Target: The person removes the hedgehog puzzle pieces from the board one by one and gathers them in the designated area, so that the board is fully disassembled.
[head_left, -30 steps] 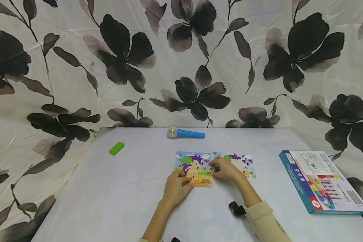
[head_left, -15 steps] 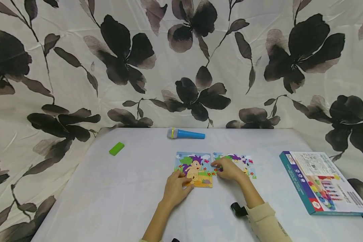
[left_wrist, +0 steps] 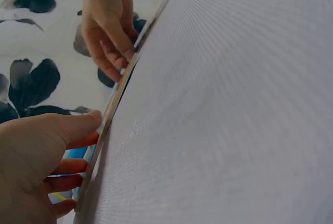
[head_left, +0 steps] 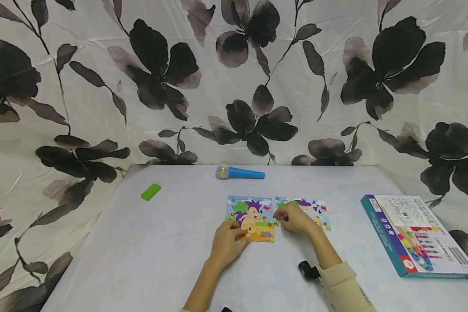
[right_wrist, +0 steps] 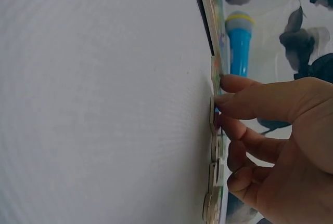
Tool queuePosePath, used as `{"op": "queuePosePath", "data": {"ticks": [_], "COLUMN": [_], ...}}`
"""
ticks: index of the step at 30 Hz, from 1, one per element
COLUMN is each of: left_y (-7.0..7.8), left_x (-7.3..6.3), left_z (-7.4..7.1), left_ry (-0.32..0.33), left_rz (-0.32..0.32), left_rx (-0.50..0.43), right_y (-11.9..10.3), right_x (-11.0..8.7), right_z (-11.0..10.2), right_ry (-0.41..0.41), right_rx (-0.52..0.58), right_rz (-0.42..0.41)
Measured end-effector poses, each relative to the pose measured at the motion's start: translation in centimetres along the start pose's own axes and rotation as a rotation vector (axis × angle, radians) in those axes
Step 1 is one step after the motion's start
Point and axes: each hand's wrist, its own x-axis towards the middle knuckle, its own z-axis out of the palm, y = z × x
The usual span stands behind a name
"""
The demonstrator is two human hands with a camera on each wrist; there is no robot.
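My left hand [head_left: 227, 245] rests on the lower left of a square picture puzzle [head_left: 255, 212] showing a purple-haired hedgehog. In the left wrist view its relaxed, spread fingers [left_wrist: 70, 167] touch the board, seen edge-on. To the right of the puzzle, my right hand [head_left: 292, 217] pinches a small puzzle piece [head_left: 276, 220] low over the table, its fingers partly hiding it. Other loose puzzle pieces [head_left: 323, 212] lie right beside and beyond that hand. The right wrist view has the thumb [right_wrist: 237, 104] and fingertips at the edge of the row of pieces.
A blue toy microphone [head_left: 245, 173] lies at the table's back edge. Toward the back left is a green block [head_left: 151, 191]. A flat cardboard box [head_left: 421, 236] sits on the right side of the white table [head_left: 148, 251], and a floral cloth [head_left: 179, 130] hangs behind.
My right hand has shifted slightly right, away from the puzzle's edge, its fingers curling in lower over the pieces. The left hand has stayed on the puzzle.
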Motion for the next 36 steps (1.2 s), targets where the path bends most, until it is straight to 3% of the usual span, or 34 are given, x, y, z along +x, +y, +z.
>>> {"op": "queuePosePath", "data": {"ticks": [13,23,30,36], "left_y": [-0.1,-0.1,-0.2,-0.3], "left_x": [-0.1,-0.2,0.0,0.1], "left_z": [0.1,0.1,0.1,0.2], "left_ry": [0.012,0.007,0.024,0.017], "left_rz": [0.004,0.004,0.026,0.027], "left_rx": [0.008,0.008,0.012,0.018], "right_y": [0.4,1.6,2.8,3.1], "right_x": [-0.6,-2.8,-3.9,-4.3], "right_z": [0.0,-1.0,-2.0,-2.6], "right_ry": [-0.003,0.097,0.109,0.081], "right_rx": [0.029,-0.016,-0.033,0.0], "right_rz": [-0.032,0.098,0.074,0.119]}}
